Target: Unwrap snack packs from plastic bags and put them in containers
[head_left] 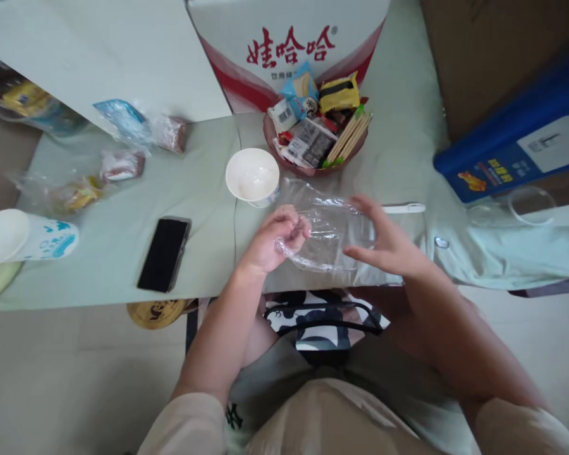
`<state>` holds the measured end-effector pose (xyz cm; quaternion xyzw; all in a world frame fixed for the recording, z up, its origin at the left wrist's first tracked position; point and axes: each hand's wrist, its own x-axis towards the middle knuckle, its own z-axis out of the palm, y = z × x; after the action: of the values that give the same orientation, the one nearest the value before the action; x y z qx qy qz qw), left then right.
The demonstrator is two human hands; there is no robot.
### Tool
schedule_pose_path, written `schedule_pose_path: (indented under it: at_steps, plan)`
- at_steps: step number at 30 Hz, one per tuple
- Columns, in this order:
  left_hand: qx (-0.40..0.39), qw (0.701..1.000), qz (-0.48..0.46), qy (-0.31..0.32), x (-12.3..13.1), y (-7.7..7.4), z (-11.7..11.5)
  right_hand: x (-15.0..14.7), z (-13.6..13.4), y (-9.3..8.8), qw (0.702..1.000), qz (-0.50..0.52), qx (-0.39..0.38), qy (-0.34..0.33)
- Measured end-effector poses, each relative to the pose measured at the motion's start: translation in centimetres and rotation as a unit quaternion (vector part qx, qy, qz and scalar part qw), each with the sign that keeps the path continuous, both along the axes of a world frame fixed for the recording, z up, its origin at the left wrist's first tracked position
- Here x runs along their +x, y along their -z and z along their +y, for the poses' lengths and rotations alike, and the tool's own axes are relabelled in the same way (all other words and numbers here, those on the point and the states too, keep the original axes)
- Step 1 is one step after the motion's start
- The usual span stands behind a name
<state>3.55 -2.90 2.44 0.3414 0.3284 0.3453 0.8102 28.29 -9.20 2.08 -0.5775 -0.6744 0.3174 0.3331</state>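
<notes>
A clear plastic bag (329, 230) lies rumpled along the front part of the table. My left hand (279, 237) pinches its left edge, with thin film bunched at the fingers. Over the bag's right side, my right hand (386, 243) has thumb and fingers spread apart; whether it touches the film I cannot tell. Just behind my left hand stands a white paper cup (253, 177). A white plastic handle (404, 208) sticks out beyond my right fingers, its other end hidden by the bag and hand.
Behind the bag, a bowl (344, 165) holds several wrapped snacks and sticks. A phone (164, 254) lies to the left, near a tipped paper cup (52, 239) and several small packets (122, 164). A large white carton (289, 38) stands behind; a blue package (516, 136) is at right.
</notes>
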Motion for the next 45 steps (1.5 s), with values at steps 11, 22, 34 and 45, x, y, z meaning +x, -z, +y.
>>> schedule_pose_path:
  at_steps: [11,22,34,45]
  plan:
    - [0.041,0.987,0.150,0.037,-2.4,1.2,-0.4,2.6,-0.9,1.5,0.946,0.248,-0.209,-0.018]
    - [0.060,0.964,0.251,0.067,-4.0,0.6,0.3,2.3,0.3,2.4,0.934,0.274,-0.112,0.200]
    - [0.123,0.966,0.189,-0.128,-5.6,0.7,1.2,2.9,1.0,1.2,0.880,0.409,-0.153,0.188]
    - [0.441,0.848,0.295,-0.013,3.1,1.0,-5.5,1.1,0.3,0.8,0.826,0.481,-0.218,0.199]
